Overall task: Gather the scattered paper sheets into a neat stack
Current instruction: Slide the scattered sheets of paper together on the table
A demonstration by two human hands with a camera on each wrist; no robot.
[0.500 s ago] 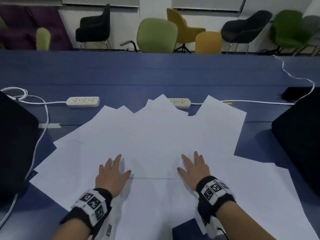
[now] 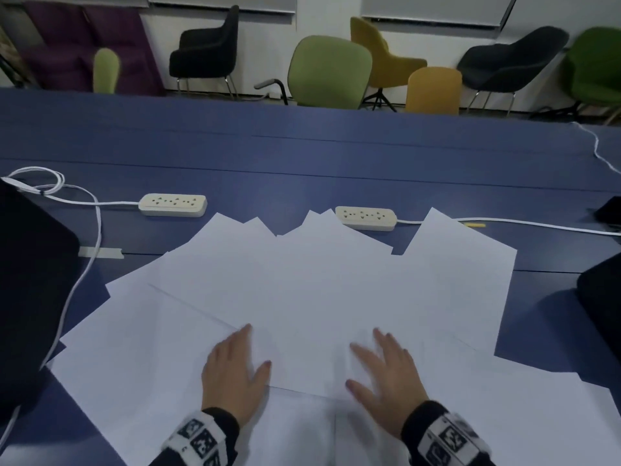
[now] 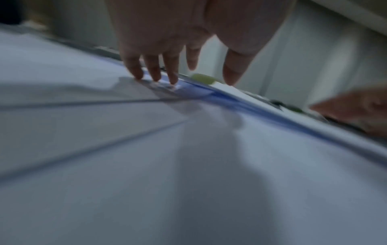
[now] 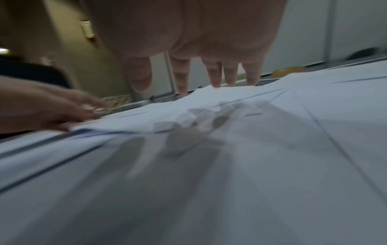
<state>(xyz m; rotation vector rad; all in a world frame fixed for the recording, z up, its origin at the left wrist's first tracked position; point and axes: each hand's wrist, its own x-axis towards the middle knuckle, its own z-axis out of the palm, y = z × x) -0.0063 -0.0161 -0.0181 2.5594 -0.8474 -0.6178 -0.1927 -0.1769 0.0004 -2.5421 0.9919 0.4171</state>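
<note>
Several white paper sheets point(image 2: 322, 297) lie fanned and overlapping across the blue table point(image 2: 302, 156). My left hand point(image 2: 232, 368) lies flat on the sheets at lower centre, fingers straight and together, thumb out. My right hand point(image 2: 386, 368) lies flat a little to its right, fingers spread. In the left wrist view the left fingertips point(image 3: 155, 76) touch the paper point(image 3: 188, 165) near a sheet's edge. In the right wrist view the right fingertips point(image 4: 215, 82) press on the paper point(image 4: 251, 149), which bulges slightly under them. Neither hand holds a sheet.
Two white power strips point(image 2: 173, 204) point(image 2: 366, 217) with cables lie just beyond the sheets. Dark objects stand at the left edge point(image 2: 30, 280) and right edge point(image 2: 601, 290) of the table. Chairs point(image 2: 329, 72) line the far side.
Both hands have slid slightly forward over the sheets and the right hand's fingers have spread wider. The paper layout looks about the same.
</note>
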